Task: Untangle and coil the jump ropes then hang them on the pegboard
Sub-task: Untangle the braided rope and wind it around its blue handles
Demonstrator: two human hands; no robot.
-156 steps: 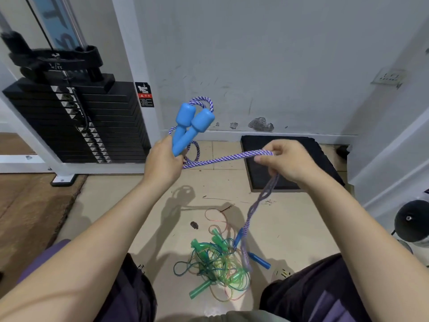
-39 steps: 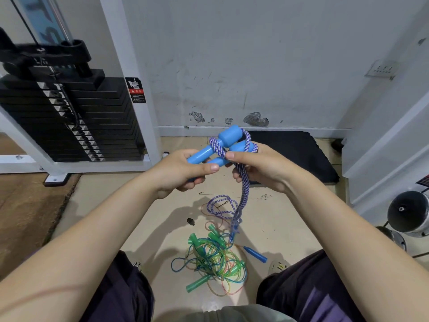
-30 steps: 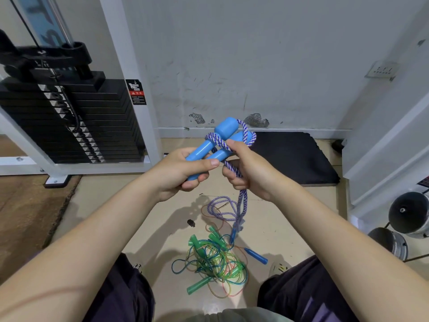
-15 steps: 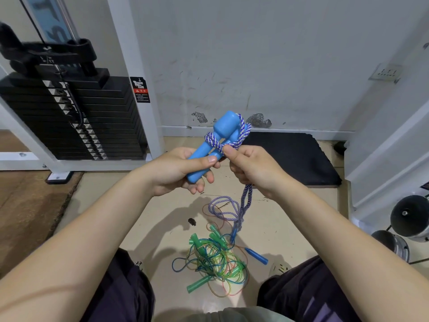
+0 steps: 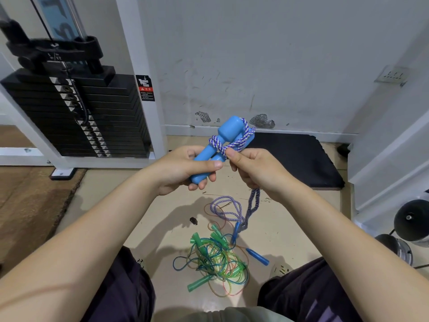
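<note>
- Blue plastic: the two handles (image 5: 217,149) of the braided jump rope lie side by side in the left hand (image 5: 183,169), whose fingers (image 5: 200,185) curl under them while the thumb presses from above; we see nothing else in that hand.
- Their long axis runs from lower left to upper right, away from the person and toward the wall; the flared caps point up and away, the butt ends sit in the palm.
- The purple-and-white rope (image 5: 232,141) crosses the handles as a wrap just below the caps, roughly square to their axis.
- The right hand (image 5: 257,173) pinches this rope between thumb and forefinger, right beside the wrap and touching the handles on their right side; its other fingers are curled, and the doubled rope passes out below the hand.
- We judge the right hand to be the working one: the next turn must pass round the handles, across their axis, while the left hand holds them steady.
- The slack (image 5: 228,209) hangs down to the floor (image 5: 111,196), ending near a second, tangled heap of green and blue ropes (image 5: 213,259) between the knees, well apart from both hands.
- No pegboard is visible.
</note>
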